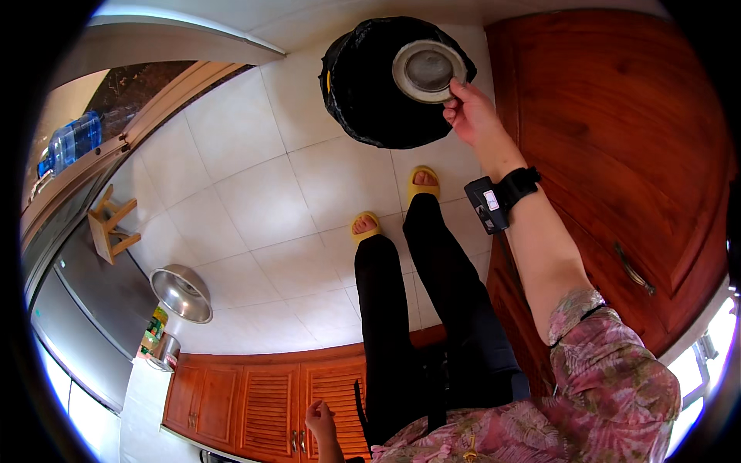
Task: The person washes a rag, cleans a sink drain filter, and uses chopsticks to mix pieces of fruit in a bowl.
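Observation:
My right hand (472, 113) grips the rim of a round sink strainer (402, 75) between thumb and fingers. It has a wide pale rim and a grey middle that looks like mesh. The strainer is held above the opening of a round bin lined with a black plastic bag (370, 116), over its right side. What lies inside the bin is too dark to make out. My left hand (320, 419) hangs low at my side, before the louvred wooden cabinet doors (269, 399). Its fingers are curled, and nothing shows in them.
A reddish wooden cabinet (608, 144) stands close on my right. On the left are a small wooden stool (107, 231), a stainless steel bowl (182, 295) and a metal pot (166, 353). Beyond the doorway's sliding track (121, 150) lies a blue water jug (72, 142). Pale tiles (260, 202) cover the floor.

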The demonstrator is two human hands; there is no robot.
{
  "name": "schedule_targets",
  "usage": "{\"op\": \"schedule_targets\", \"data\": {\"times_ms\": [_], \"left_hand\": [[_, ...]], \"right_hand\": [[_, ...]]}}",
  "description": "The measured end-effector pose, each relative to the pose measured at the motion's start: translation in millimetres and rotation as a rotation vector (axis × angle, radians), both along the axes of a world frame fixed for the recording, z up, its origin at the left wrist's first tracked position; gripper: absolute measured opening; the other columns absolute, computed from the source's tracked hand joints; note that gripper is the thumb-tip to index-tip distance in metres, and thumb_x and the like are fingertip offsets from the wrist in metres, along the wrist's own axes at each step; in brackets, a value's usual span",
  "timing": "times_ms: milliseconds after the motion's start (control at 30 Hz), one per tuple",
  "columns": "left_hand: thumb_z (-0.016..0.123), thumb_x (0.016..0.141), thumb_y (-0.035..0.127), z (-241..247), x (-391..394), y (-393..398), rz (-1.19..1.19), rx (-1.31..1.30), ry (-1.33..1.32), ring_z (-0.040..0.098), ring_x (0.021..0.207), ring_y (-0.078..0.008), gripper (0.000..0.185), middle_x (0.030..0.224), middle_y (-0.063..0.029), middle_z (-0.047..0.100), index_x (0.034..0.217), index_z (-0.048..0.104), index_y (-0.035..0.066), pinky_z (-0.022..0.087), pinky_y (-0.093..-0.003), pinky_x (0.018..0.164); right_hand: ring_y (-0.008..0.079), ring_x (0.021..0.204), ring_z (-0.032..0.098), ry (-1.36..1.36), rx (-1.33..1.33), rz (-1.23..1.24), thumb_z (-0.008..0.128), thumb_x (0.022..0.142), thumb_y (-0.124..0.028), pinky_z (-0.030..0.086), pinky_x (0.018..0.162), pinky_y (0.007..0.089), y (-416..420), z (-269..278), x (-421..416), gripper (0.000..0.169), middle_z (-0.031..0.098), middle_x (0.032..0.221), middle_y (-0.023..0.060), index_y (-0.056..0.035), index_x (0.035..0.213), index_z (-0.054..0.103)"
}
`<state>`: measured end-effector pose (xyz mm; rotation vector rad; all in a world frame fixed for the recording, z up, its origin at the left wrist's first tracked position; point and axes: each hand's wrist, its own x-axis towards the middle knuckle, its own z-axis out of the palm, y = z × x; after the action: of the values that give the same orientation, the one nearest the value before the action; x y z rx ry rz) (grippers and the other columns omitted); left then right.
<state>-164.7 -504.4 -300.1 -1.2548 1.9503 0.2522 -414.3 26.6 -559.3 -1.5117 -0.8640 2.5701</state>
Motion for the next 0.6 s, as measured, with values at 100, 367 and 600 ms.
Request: {"op": "schedule_targets", "data": {"times_ms": [100,367,600], "left_hand": [[0.054,0.080,0.014,-3.7,6.3,-11.5,-0.003,0.043,0.031,0.053,0.051,-0.0127,0.018,0.057,-0.0061,0.053,0.089,0.053,-0.001,0.043,-0.0271,0.049],[0.054,0.078,0.012,-4.9,18.1,-26.9,0.023,0.003,0.066,0.048,0.042,-0.0097,0.016,0.054,-0.0058,0.052,0.089,0.053,0.000,0.035,-0.0214,0.036],[0.053,0.079,0.011,-2.9,-9.9,-3.2,0.040,0.085,0.069,0.052,0.051,-0.0117,0.015,0.060,-0.0059,0.054,0.088,0.054,-0.001,0.043,-0.0249,0.047]], "right_hand": [[0.0093,0.054,0.045,-0.042,-0.087,0.113,0.058,0.078,-0.017,0.037,0.044,0.0216,3.3,-25.8,25.6,0.018,0.048,0.064,-0.0008,-0.0037,0.088,0.051],[0.0081,0.054,0.042,-0.170,0.066,0.199,0.058,0.077,-0.019,0.029,0.040,0.0190,-10.4,-14.6,12.2,0.012,0.046,0.063,-0.0007,-0.0086,0.078,0.052],[0.0212,0.070,0.056,-0.661,0.922,0.775,0.059,0.073,-0.025,0.044,0.063,0.0305,-16.2,-38.2,46.3,0.027,0.059,0.087,0.0101,-0.0012,0.085,0.058]]}}
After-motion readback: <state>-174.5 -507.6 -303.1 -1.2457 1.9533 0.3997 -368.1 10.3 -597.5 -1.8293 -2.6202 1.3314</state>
